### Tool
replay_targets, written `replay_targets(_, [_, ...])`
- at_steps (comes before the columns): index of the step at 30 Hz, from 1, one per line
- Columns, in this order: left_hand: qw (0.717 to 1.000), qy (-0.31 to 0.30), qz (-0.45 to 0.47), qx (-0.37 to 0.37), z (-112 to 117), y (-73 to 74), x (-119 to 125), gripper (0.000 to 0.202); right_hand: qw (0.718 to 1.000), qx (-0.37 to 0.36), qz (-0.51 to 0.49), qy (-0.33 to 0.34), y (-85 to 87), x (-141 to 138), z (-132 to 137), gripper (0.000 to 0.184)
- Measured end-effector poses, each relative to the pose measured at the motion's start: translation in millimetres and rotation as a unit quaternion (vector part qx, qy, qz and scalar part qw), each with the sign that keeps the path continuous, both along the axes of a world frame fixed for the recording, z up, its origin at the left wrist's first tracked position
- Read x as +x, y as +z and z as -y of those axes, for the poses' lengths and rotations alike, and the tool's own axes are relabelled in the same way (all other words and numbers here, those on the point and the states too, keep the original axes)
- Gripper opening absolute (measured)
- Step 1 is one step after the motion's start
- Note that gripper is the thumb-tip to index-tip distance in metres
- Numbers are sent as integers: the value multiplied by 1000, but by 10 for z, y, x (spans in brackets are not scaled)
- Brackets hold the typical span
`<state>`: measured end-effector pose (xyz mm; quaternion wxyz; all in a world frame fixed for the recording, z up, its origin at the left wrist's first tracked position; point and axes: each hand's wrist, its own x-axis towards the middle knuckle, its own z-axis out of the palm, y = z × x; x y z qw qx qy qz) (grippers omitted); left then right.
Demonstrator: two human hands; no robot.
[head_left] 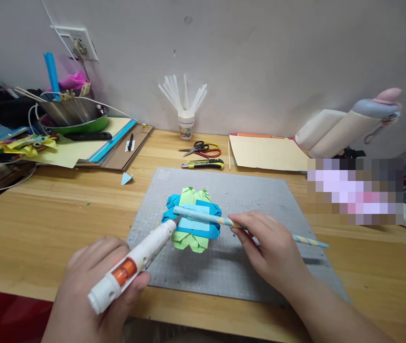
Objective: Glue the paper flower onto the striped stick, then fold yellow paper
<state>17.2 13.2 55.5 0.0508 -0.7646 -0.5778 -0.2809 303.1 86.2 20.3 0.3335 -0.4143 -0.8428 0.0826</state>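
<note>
My left hand is closed around a white hot glue gun with an orange part in its side. The glue gun's tip is at the left end of a light-blue and cream striped paper stick. Between the fingertips of my right hand, that stick is pinched near its middle. Its left end lies across a light-blue paper square on a folded paper flower with green and blue petals. Beneath the flower is a grey cutting mat. Whether the stick is stuck to the square I cannot tell.
Behind the mat lie a yellow utility knife, scissors and a thin white stick. A paper cup holds white glue sticks. Cream paper sheets lie back right; a pot stands back left.
</note>
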Motion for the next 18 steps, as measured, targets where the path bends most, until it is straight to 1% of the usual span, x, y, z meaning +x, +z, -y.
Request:
replay_targets(3, [1000,7,4,-24,21,-15,-29,17,1000,-2,-1,-1,1,7,7,20])
replay_targets(7, [998,38,37,-42,43,-22,-41,23,1000,-6,-3,2,-3,3,5,20])
replay_targets(10, [997,35,47,-46,46,3,-26,26,1000,-6,-7,4,-8,-1,-5,19])
replay_targets(13, [996,52,71,-31,71,7,-28,22,1000,-8,-4,5,-8,3,-18,19])
replay_targets(16, [990,65,121,-1,130,-51,-93,8,1000,8,2,7,1,14,-34,21])
replay_targets(18, [990,69,119,15,171,-102,-158,12,1000,27,6,1,12,23,-44,21])
